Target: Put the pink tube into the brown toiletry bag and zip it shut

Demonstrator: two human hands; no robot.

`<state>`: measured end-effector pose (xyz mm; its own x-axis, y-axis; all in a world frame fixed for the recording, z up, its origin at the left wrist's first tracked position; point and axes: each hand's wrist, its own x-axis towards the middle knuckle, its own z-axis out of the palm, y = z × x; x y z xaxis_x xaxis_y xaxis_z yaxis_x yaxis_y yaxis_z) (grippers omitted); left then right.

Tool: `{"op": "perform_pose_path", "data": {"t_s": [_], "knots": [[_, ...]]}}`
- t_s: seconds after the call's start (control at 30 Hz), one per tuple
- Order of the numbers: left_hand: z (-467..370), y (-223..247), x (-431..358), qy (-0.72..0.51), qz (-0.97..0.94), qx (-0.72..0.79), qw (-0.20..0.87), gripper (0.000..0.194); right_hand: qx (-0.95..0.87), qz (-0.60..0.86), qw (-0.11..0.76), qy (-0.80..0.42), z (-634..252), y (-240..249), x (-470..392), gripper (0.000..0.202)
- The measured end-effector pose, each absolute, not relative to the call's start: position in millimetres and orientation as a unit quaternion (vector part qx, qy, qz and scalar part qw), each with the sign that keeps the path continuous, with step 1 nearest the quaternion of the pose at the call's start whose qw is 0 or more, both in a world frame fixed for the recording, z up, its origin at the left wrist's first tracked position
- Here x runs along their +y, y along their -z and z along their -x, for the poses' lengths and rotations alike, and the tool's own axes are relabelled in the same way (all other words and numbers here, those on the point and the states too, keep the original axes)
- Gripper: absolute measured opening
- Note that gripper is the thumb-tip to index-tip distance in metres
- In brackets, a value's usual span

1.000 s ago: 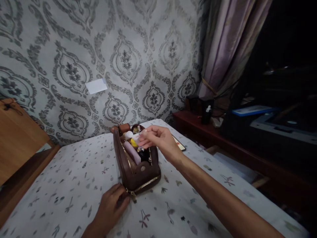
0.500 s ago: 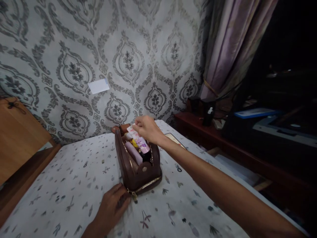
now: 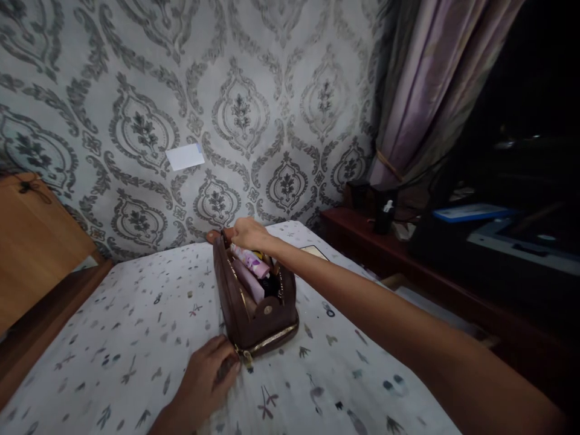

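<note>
A brown zipped bag (image 3: 231, 308) lies unzipped on the patterned white sheet (image 3: 149, 338). Inside it are a pink and white tube (image 3: 251, 261), a light purple item (image 3: 249, 281), something yellow and something black (image 3: 270, 285). My right hand (image 3: 249, 232) is at the bag's far end, fingers closed at the top end of the tube; its fingertips are partly hidden. My left hand (image 3: 212, 368) rests at the bag's near left corner, fingers curled by the gold zipper pull (image 3: 247, 356); whether it pinches anything is unclear.
A flat card-like item (image 3: 315, 252) lies behind my right forearm. Wooden board (image 3: 40, 241) at left, dark red ledge (image 3: 344, 226) with a black bottle (image 3: 384, 214) at right. White paper (image 3: 185, 157) is on the wall.
My right hand has moved left and slightly down toward the bag's far end. The pink tube now lies lower and flatter inside the bag. My left hand has hardly moved.
</note>
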<state>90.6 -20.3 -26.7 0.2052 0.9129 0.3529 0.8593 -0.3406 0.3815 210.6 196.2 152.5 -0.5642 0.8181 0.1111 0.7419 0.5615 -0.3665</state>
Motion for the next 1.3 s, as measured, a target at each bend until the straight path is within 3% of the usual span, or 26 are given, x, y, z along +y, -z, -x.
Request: {"op": "perform_pose_path", "data": {"t_s": [0.43, 0.67, 0.83, 1.3], "knots": [[-89.6, 25.8, -21.4, -0.257, -0.770, 0.580, 0.065, 0.012, -0.872, 0.455, 0.135, -0.118, -231.7, -146.9, 182.0, 0.021], [-86.5, 36.7, -19.6, -0.282, -0.773, 0.567, 0.046, 0.014, -0.880, 0.445, 0.143, -0.080, -260.0, -140.3, 168.4, 0.028], [-86.2, 38.6, -19.2, -0.298, -0.776, 0.555, 0.037, 0.014, -0.902, 0.416, 0.114, -0.032, -267.1, -136.6, 155.5, 0.036], [-87.1, 31.1, -19.5, -0.283, -0.773, 0.565, 0.058, 0.012, -0.929, 0.370, 0.009, 0.018, -263.3, -151.7, 134.0, 0.029]]}}
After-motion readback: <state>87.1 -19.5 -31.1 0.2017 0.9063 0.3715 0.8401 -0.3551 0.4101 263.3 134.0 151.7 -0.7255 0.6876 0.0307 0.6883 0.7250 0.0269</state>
